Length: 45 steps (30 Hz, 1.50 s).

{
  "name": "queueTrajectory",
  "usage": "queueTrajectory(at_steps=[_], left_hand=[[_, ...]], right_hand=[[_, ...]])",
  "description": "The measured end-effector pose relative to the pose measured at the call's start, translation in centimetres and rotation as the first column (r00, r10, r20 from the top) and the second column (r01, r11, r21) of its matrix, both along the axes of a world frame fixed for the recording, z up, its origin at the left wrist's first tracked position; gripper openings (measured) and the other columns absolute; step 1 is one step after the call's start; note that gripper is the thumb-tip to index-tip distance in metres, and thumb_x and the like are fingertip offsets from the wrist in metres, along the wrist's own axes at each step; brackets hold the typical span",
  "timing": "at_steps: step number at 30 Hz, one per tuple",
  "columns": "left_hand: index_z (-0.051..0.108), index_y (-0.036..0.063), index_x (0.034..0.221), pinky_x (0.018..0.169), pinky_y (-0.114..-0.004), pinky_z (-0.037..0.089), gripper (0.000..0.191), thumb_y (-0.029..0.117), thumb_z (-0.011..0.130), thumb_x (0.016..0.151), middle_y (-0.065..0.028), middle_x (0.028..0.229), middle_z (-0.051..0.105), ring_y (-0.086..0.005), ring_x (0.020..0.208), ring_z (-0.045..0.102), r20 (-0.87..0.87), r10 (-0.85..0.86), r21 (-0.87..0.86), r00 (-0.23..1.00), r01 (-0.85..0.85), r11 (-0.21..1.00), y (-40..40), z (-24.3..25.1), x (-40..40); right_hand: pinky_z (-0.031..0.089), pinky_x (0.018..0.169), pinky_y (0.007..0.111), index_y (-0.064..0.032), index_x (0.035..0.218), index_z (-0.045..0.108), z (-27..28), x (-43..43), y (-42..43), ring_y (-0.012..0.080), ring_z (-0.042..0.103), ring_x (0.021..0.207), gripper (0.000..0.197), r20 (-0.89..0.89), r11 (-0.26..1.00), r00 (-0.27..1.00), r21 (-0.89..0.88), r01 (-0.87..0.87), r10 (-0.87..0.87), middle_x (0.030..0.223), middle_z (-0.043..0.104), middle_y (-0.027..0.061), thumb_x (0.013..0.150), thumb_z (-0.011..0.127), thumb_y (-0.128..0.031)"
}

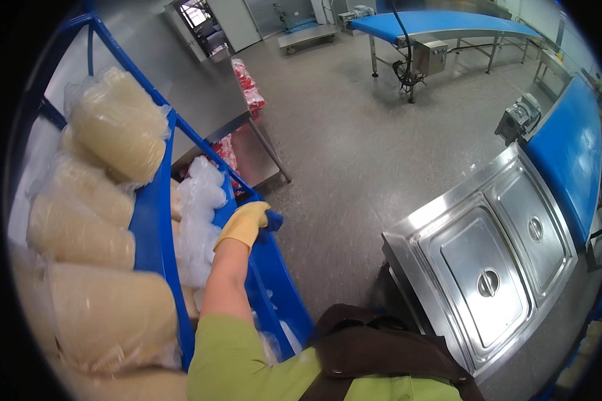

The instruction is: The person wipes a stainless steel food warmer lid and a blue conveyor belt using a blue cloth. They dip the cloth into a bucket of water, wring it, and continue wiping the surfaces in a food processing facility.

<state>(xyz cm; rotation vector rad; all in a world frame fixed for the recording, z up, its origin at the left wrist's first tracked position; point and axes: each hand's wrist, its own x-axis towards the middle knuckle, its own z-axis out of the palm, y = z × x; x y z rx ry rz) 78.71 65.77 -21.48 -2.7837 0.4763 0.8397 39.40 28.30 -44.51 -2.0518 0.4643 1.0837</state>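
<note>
My left hand [244,220], in a yellow glove, reaches out over the edge of a blue metal shelf rack [286,280]. Its fingers are closed around a dark blue bunched thing, apparently a cloth [274,221]; most of it is hidden by the glove. Close beside the wrist, clear plastic bags with whitish contents [198,225] lie on a lower shelf. Farther left, the upper shelf bears several plastic-wrapped stacks of beige, ridged-edged pieces [113,313], perhaps wafers or paper cups. My right hand is out of view.
To my right stands a stainless steel counter [411,225] with two lidded pans [484,280]. Beyond it are blue conveyor belts [567,160] and an electric motor [521,118]. A steel table [205,100] adjoins the rack, with red-and-white packages [226,150] below. A flat cart [308,37] stands far back.
</note>
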Motion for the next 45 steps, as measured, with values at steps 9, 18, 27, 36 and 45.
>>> queueTrajectory(at_steps=[9, 18, 27, 36, 45], left_hand=[[0.078, 0.0171, 0.148, 0.109, -0.049, 0.062, 0.068, 0.005, 0.093, 0.083, -0.0189, 0.137, 0.083, -0.0376, 0.127, 0.08, -0.031, 0.091, -0.041, 0.995, -0.092, 0.995, 3.3, 0.7, 21.3], [0.075, 0.0105, 0.15, 0.101, -0.039, 0.064, 0.063, -0.016, 0.077, 0.093, -0.0128, 0.13, 0.086, -0.0233, 0.116, 0.081, -0.048, -0.09, -0.612, 0.995, 0.042, 0.789, -11.0, 2.3, 39.0], [0.076, 0.0153, 0.149, 0.108, -0.041, 0.06, 0.06, 0.006, 0.09, 0.092, -0.0157, 0.132, 0.085, -0.0319, 0.124, 0.081, 0.109, -0.175, -0.546, 0.979, 0.206, 0.812, -14.9, 0.5, 57.6], [0.082, 0.0005, 0.125, 0.093, -0.04, 0.064, 0.046, 0.016, 0.099, 0.086, -0.0131, 0.112, 0.086, -0.0234, 0.098, 0.08, -0.456, 0.211, -0.47, 0.865, -0.435, 0.768, -12.6, -5.1, 65.2], [0.051, -0.0155, 0.166, 0.13, -0.043, 0.046, 0.127, 0.077, 0.086, 0.087, -0.0355, 0.164, 0.062, -0.0424, 0.157, 0.059, -0.305, 0.472, -0.229, 0.827, -0.545, 0.807, -15.9, -13.3, 69.3]], right_hand=[[0.059, 0.105, 0.051, -0.0026, 0.127, 0.082, 0.7, 12.9, 2.0, 0.0394, 0.074, 0.123, 0.052, -0.043, 0.985, 0.985, -0.036, 0.167, -0.168, 0.136, 0.074, 0.026, 0.113, 0.062, -0.049], [0.059, 0.107, 0.051, -0.0031, 0.129, 0.082, -1.5, 15.6, 2.9, 0.0395, 0.074, 0.127, 0.052, -0.229, 0.865, 0.834, -0.141, 0.482, -0.502, 0.14, 0.074, 0.0264, 0.112, 0.062, -0.048], [0.059, 0.11, 0.051, -0.0035, 0.131, 0.082, -3.3, 29.7, -2.1, 0.0396, 0.074, 0.131, 0.052, -0.274, 0.766, 0.719, -0.14, 0.627, -0.639, 0.144, 0.074, 0.0268, 0.112, 0.061, -0.047], [0.059, 0.113, 0.051, -0.004, 0.133, 0.082, -3.0, 46.5, -10.0, 0.0397, 0.074, 0.136, 0.052, -0.232, 0.824, 0.793, -0.074, 0.562, -0.563, 0.148, 0.073, 0.0271, 0.111, 0.061, -0.047], [0.063, 0.093, 0.048, 0.0, 0.123, 0.084, -13.5, 66.4, -23.8, 0.0336, 0.081, 0.107, 0.047, -0.195, 0.733, 0.707, -0.195, 0.651, -0.68, 0.118, 0.082, 0.0229, 0.11, 0.064, -0.041]])
